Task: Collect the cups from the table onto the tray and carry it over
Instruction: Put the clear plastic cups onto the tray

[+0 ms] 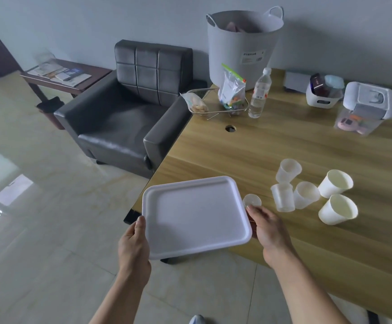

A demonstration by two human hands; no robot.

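1. I see the white tray [196, 215] low in the centre of the frame, empty, held at the near corner of the wooden table [307, 146]. Part of it hangs out over the floor; whether its far side rests on the tabletop I cannot tell.
2. Left hand [133, 245] clamps the tray's lower-left edge, thumb on top of the rim. Right hand [266, 226] grips the right edge, thumb over the rim, fingers hidden underneath.
3. The cups sit right of the tray, all on the table, none loaded yet: four translucent cups, the small one [252, 201] just beside the right thumb, then a cluster [283, 197]; two white paper cups [337, 196] further right.
4. Risk: the small cup is so close to the right hand that sliding the tray could knock it over or off the edge.
5. Risk: letting go with one hand before the tray is fully on the table would tip it toward the floor.
6. Risk: the cups look light, so on a slick tray they may slide or topple once carried, especially if it tilts.
7. The bottle [259, 94] and bins at the upper right stand well apart from the cups.
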